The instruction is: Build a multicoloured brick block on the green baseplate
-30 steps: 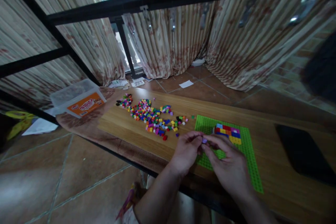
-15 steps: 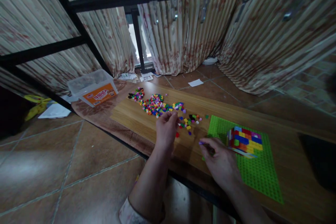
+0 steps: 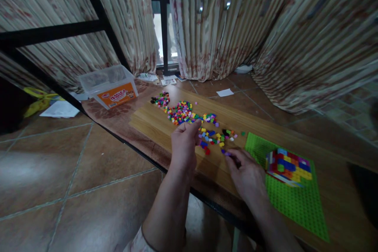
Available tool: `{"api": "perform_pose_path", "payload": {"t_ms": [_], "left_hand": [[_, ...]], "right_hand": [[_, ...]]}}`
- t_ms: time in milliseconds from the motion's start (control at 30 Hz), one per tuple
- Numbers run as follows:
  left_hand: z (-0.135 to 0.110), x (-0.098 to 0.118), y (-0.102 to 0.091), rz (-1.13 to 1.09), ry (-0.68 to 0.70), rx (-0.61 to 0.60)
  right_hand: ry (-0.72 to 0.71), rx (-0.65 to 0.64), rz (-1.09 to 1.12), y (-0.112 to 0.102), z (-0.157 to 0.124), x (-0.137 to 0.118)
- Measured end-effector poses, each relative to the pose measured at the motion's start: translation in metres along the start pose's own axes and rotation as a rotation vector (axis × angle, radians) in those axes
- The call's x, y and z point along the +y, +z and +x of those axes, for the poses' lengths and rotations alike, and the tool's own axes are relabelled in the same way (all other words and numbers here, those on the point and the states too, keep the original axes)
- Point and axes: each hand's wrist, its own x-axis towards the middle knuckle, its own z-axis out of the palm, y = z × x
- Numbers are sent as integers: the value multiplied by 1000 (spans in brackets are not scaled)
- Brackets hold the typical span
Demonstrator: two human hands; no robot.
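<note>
My right hand (image 3: pixel 248 171) pinches a small purple building brick (image 3: pixel 227 154) between thumb and fingertips, just left of the green baseplate (image 3: pixel 298 201). On that plate stands a block (image 3: pixel 289 167) built of red, blue, yellow and other bricks. My left hand (image 3: pixel 184 141) is closed in a pinch over the near side of the loose bricks (image 3: pixel 180 111); whatever lies between its fingertips is too small to make out. Between the two hands lie more scattered bricks (image 3: pixel 220 138), with a red brick (image 3: pixel 207 151) closest to me.
A clear plastic tub (image 3: pixel 109 86) with an orange label stands at the far left of the wooden board (image 3: pixel 153 126). A dark flat object (image 3: pixel 364 189) lies at the right. Tiled floor, papers and striped curtains (image 3: pixel 201 39) surround the table.
The view has shifted slightly. My right hand, still pinching the purple brick, has moved away from me, closer to the scattered bricks. My left hand stays closed near the pile.
</note>
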Motion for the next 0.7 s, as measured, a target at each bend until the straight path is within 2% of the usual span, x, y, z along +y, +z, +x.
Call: {"api": "perform_pose_path", "payload": {"t_ms": [300,533,700], "left_hand": [[0,16,-3,-205,-105,21],[1,20,-2,-297,-220,30],[2,28,-7,-326,-252,21]], "right_hand": [[14,117,42,4,13,-1],[32,65,30,19,24,-8],[63,112,-40,28,26,-12]]}}
